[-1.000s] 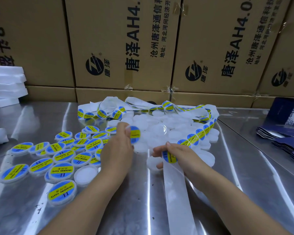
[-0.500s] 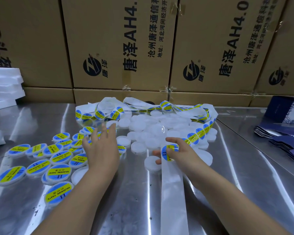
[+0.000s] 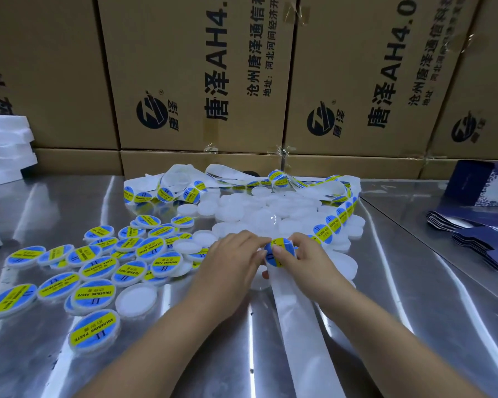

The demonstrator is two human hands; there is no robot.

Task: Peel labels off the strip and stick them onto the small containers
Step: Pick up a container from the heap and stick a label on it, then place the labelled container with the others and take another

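One bare length of strip (image 3: 296,326), white and slick-looking, runs along the bench (image 3: 414,326) towards me between the forearms. At its far end I have both hands together on one spot: the right hand (image 3: 305,262) is curled round the strip with its thumb on the blue-and-yellow label (image 3: 281,251), and the left hand (image 3: 230,262) pinches that label's left edge with its fingertips. I judge the label thin, limp and tacky underneath, so I would hold it only by the rim, or it may fold onto itself or cling to a finger. To the left lie the labelled containers (image 3: 95,330), flat round discs, some overlapping. Beyond the hands sits a heap of plain containers (image 3: 259,214). They look light and likely to skid on the polished metal, so I would steady one by its edge while pressing a label down. The loaded part of the strip curls round that heap. Printed cartons (image 3: 199,81) close off the back.
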